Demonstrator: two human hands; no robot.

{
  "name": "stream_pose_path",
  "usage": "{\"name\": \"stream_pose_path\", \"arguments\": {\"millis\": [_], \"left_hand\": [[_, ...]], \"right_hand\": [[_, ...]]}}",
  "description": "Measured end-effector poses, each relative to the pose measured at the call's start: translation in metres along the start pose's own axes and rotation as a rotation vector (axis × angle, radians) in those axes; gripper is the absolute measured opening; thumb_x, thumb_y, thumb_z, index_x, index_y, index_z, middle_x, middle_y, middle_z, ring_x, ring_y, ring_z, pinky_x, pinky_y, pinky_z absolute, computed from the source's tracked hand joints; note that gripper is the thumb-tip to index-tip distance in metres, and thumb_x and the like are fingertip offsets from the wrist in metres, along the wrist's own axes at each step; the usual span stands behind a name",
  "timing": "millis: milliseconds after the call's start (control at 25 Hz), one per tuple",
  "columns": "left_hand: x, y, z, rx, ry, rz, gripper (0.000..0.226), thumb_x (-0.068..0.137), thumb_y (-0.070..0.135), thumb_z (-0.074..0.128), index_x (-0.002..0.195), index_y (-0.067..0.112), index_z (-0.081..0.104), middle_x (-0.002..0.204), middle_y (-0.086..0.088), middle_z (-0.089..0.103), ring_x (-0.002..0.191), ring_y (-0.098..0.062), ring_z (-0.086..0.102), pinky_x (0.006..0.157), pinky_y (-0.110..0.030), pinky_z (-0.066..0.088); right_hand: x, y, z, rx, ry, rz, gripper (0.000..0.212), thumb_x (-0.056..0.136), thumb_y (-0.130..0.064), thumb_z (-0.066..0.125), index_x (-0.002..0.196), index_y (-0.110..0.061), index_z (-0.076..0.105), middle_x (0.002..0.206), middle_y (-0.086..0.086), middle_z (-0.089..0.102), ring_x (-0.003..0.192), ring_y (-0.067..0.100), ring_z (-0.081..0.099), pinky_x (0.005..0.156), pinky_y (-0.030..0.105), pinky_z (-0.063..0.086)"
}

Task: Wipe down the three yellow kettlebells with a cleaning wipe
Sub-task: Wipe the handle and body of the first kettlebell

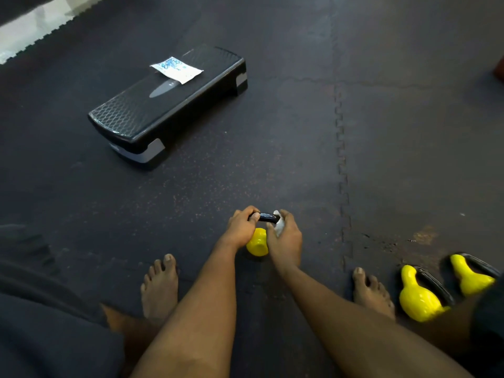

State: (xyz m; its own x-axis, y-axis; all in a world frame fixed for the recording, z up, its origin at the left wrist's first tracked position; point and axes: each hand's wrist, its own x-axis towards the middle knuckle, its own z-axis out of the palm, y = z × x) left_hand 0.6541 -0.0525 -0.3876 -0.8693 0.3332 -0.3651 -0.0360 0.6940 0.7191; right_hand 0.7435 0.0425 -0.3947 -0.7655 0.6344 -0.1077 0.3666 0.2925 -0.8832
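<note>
Probably dense and slick, the small yellow kettlebell handles best by its black loop handle: left hand grips it, right hand clasps a crumpled white wipe.

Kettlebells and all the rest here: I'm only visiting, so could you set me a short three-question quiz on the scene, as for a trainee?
1. True or false: the left hand grips a kettlebell by its black handle.
2. Which hand holds the wipe?
3. The packet lies on: A) the step; B) the floor; C) a kettlebell.
Key: 1 true; 2 the right hand; 3 A.
</note>
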Motion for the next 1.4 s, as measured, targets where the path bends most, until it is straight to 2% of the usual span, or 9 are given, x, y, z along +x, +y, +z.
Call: {"name": "stream_pose_path", "arguments": {"millis": [160, 360, 480, 680, 880, 1000, 1120, 1280, 1400], "left_hand": [[-0.001, -0.002, -0.001, 0.005, 0.011, -0.004, 0.023, 0.101, 0.031, 0.04, 0.112, 0.025, 0.059, 0.108, -0.013, 0.05, 0.102, -0.029, 0.053, 0.093, -0.036, 0.043], [-0.005, -0.007, -0.005, 0.014, -0.024, 0.045, 0.024, 0.101, 0.028, 0.042, 0.116, 0.021, 0.059, 0.109, -0.016, 0.052, 0.098, -0.024, 0.051, 0.083, -0.027, 0.036], [-0.007, -0.015, -0.008, -0.011, -0.04, 0.071, 0.023, 0.101, 0.025, 0.042, 0.116, 0.02, 0.059, 0.11, -0.016, 0.053, 0.095, -0.02, 0.05, 0.08, -0.025, 0.034], [-0.011, -0.021, -0.013, -0.039, -0.093, 0.083, 0.015, 0.101, 0.027, 0.043, 0.105, 0.029, 0.057, 0.11, -0.015, 0.055, 0.091, -0.016, 0.049, 0.077, -0.029, 0.036], [-0.009, -0.012, -0.001, 0.043, -0.041, 0.111, 0.017, 0.099, 0.026, 0.045, 0.106, 0.024, 0.06, 0.103, -0.015, 0.055, 0.096, -0.027, 0.054, 0.079, -0.029, 0.038], [-0.009, -0.011, 0.003, 0.058, -0.052, 0.103, 0.015, 0.098, 0.029, 0.046, 0.103, 0.029, 0.06, 0.103, -0.012, 0.055, 0.098, -0.027, 0.053, 0.085, -0.033, 0.041], [-0.01, -0.01, 0.0, 0.027, -0.029, 0.071, 0.019, 0.1, 0.027, 0.043, 0.109, 0.024, 0.06, 0.104, -0.013, 0.052, 0.096, -0.026, 0.052, 0.08, -0.029, 0.036], [-0.013, -0.009, -0.014, 0.022, -0.11, 0.132, 0.024, 0.101, 0.02, 0.044, 0.116, 0.014, 0.061, 0.109, -0.013, 0.052, 0.1, -0.022, 0.05, 0.082, -0.025, 0.034], [-0.013, -0.004, -0.014, 0.012, -0.143, 0.168, 0.023, 0.1, 0.019, 0.045, 0.115, 0.015, 0.062, 0.112, -0.013, 0.051, 0.104, -0.02, 0.05, 0.092, -0.028, 0.038]], "right_hand": [[-0.015, 0.002, 0.006, 0.042, -0.051, -0.101, 0.05, 0.098, -0.018, 0.049, 0.147, -0.018, 0.039, 0.148, -0.009, 0.041, 0.14, 0.005, 0.032, 0.115, 0.021, 0.026], [0.016, 0.006, -0.003, 0.013, 0.022, -0.048, 0.028, 0.082, -0.01, 0.066, 0.108, -0.02, 0.069, 0.087, -0.002, 0.071, 0.077, 0.014, 0.065, 0.065, 0.021, 0.047], [0.039, 0.001, -0.014, -0.116, -0.136, -0.09, 0.02, 0.071, -0.012, 0.076, 0.09, -0.016, 0.073, 0.077, 0.001, 0.071, 0.07, 0.014, 0.063, 0.058, 0.016, 0.041], [0.063, -0.023, -0.041, -0.363, -0.561, -0.072, 0.026, 0.067, -0.016, 0.084, 0.091, -0.015, 0.074, 0.085, 0.004, 0.073, 0.078, 0.015, 0.066, 0.068, 0.028, 0.052], [0.01, -0.016, -0.021, -0.381, -0.055, -0.033, 0.021, 0.08, -0.011, 0.065, 0.099, -0.02, 0.069, 0.088, 0.011, 0.071, 0.083, 0.031, 0.065, 0.062, 0.031, 0.045], [-0.005, -0.018, -0.015, -0.487, 0.02, 0.002, 0.022, 0.086, -0.008, 0.055, 0.103, -0.017, 0.065, 0.09, 0.016, 0.069, 0.086, 0.037, 0.064, 0.064, 0.036, 0.046], [0.026, -0.024, -0.022, -0.534, -0.174, -0.083, 0.023, 0.078, -0.009, 0.062, 0.098, -0.013, 0.07, 0.089, 0.016, 0.07, 0.086, 0.036, 0.064, 0.065, 0.034, 0.048], [0.069, -0.041, -0.042, -0.85, -0.694, -0.195, 0.027, 0.072, -0.026, 0.075, 0.097, -0.016, 0.074, 0.09, 0.011, 0.071, 0.081, 0.024, 0.064, 0.064, 0.028, 0.045], [0.07, -0.032, -0.055, -0.69, -0.732, -0.1, 0.031, 0.07, -0.025, 0.081, 0.099, -0.016, 0.074, 0.086, 0.008, 0.07, 0.078, 0.018, 0.062, 0.063, 0.026, 0.047]]}}
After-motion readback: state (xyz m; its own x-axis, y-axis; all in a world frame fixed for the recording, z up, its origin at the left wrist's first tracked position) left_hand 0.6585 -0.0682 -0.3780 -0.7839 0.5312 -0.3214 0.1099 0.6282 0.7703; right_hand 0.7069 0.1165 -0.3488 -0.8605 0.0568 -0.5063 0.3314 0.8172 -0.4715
